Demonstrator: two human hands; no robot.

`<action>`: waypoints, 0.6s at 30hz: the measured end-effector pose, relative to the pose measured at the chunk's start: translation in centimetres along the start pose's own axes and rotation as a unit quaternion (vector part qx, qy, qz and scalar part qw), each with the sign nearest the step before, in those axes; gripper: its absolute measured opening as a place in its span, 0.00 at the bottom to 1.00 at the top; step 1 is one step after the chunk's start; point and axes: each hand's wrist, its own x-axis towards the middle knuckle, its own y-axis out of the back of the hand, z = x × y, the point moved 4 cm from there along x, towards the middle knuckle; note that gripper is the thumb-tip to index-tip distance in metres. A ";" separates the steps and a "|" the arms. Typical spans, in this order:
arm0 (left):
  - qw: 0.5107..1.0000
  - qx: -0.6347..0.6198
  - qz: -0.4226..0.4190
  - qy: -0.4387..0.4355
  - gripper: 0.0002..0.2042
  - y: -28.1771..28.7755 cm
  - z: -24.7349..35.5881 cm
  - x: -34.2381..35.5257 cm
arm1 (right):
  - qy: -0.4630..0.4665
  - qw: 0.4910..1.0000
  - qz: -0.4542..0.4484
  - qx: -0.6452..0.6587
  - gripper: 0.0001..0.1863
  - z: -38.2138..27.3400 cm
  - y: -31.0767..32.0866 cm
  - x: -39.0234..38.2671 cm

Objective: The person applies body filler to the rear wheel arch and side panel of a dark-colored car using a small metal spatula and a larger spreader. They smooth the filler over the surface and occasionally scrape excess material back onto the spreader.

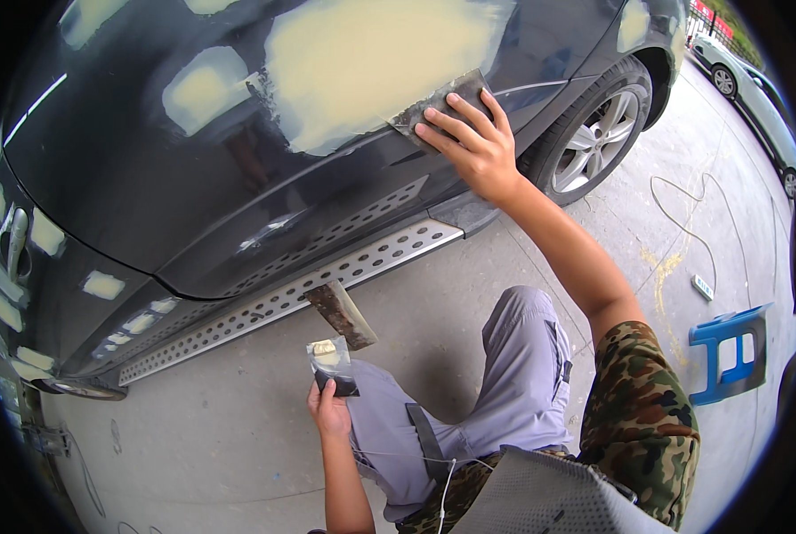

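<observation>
On the dark car door (pixel 202 178) is a large cream putty patch (pixel 371 53), with a smaller putty patch (pixel 204 87) to its left. My right hand (pixel 476 151) holds a wide dark putty spreader (pixel 465 84) against the patch's lower right edge, fingers apart across its face; the thumb is hidden. Low by my knee, my left hand (pixel 329 411) grips a small dark mixing plate (pixel 342 381) by its lower edge. A lump of cream putty (pixel 325 349) sits on that plate. Just beyond it, a brown, putty-smeared flat blade (pixel 341 313) rests partly over the running board.
The perforated metal running board (pixel 389 252) juts out below the door. A car wheel (pixel 593 133) stands right of my right arm. A blue plastic stool (pixel 731 354) and a power strip (pixel 702 286) with its cable are on the concrete floor at right. Another car (pixel 754 102) is parked farther off.
</observation>
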 end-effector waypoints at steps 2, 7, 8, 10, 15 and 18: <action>1.000 -0.002 -0.002 -0.004 0.15 0.0 0.0 0.0 | 0.010 1.000 -0.019 0.004 0.25 0.6 0.1 -0.4; 1.000 -0.007 0.002 -0.009 0.14 0.6 0.0 -0.3 | 0.029 0.998 -0.051 -0.014 0.26 1.9 2.4 -0.4; 1.000 -0.008 -0.001 -0.016 0.14 0.6 0.0 -0.3 | 0.008 0.999 -0.047 -0.015 0.26 2.3 3.2 -0.1; 1.000 0.000 -0.013 -0.019 0.16 0.7 0.1 -0.4 | -0.030 0.999 0.001 -0.018 0.25 2.8 4.7 1.0; 1.000 -0.011 -0.022 -0.019 0.16 0.6 0.2 -0.8 | -0.082 0.993 0.080 -0.030 0.24 2.5 5.5 5.9; 0.999 -0.028 -0.015 -0.021 0.13 0.2 0.4 -0.8 | -0.077 0.987 0.133 -0.039 0.24 2.1 4.5 10.0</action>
